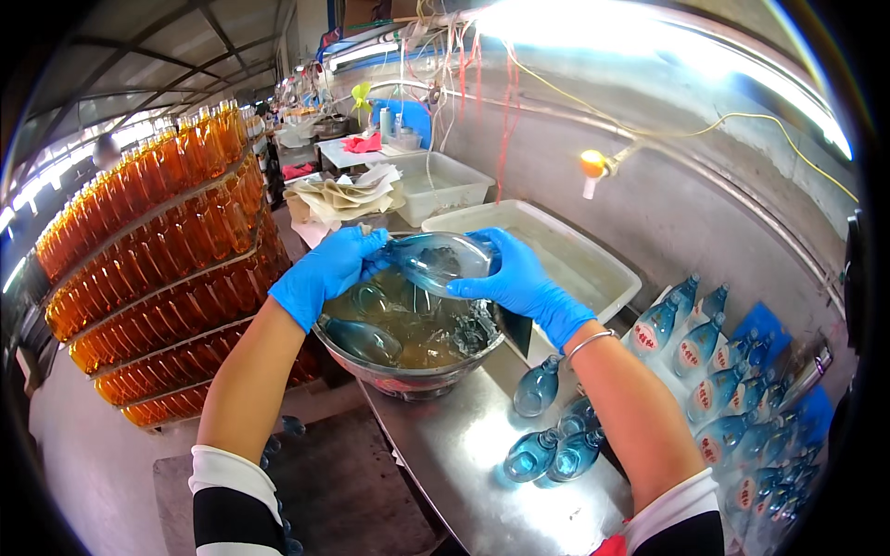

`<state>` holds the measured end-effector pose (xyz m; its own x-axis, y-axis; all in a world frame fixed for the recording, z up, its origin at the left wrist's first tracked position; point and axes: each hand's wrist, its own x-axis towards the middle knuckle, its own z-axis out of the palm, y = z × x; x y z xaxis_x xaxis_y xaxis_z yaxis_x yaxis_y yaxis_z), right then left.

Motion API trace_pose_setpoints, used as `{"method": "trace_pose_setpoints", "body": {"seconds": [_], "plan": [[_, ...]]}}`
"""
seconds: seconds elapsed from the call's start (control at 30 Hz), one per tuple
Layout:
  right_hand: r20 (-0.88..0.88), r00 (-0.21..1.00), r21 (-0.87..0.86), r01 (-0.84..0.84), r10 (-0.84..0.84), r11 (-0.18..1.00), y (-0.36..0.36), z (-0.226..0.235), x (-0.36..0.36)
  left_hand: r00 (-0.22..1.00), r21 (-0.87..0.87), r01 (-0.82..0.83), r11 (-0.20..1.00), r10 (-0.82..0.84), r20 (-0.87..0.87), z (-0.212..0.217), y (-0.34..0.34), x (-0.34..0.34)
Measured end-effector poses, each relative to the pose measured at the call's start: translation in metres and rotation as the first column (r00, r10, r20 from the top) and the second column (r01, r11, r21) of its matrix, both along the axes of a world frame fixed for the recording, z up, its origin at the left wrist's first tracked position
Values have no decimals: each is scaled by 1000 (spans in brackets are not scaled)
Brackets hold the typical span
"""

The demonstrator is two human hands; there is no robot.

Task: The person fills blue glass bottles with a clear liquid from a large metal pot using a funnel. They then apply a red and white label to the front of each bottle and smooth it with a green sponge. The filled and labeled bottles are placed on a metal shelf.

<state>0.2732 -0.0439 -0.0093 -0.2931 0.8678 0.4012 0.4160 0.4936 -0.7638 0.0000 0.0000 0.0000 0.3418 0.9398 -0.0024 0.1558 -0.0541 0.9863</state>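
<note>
Both gloved hands hold one pale blue glass bottle (pixel 436 259) lying sideways just above a metal basin (pixel 408 375) of murky water: the left hand (pixel 324 269) is closed in a grip around its neck end, and the right hand (pixel 519 278) is wrapped around its broad base. More bottles lie sunk in the basin, which stands on the steel tabletop (pixel 464 454), and a few wet blue bottles (pixel 547 435) lie flat near the right forearm. Stacked rows of amber bottles (pixel 158 269) rise to the left, a white plastic tub (pixel 565 259) sits behind the hands, and what seem to be labelled blue bottles (pixel 723 389) are packed at the right, though the rim blurs them.
</note>
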Motion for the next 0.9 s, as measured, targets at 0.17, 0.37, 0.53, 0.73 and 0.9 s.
{"method": "trace_pose_setpoints", "body": {"seconds": [0.17,0.37,0.53,0.73,0.9], "plan": [[212,970,74,103,-117,992,7,33,13,875,324,-1,946,158,-458,7,22,9],[634,745,160,138,-209,977,1,58,13,610,507,239,828,279,-742,-13,58,36],[668,718,142,135,-195,981,-2,55,14,329,383,163,909,316,-890,-36,86,58],[650,729,184,123,-215,975,-5,53,27,405,402,159,902,311,-860,-58,107,66],[640,745,166,105,-188,981,-2,52,33,300,241,139,961,191,-935,-58,110,80]]}}
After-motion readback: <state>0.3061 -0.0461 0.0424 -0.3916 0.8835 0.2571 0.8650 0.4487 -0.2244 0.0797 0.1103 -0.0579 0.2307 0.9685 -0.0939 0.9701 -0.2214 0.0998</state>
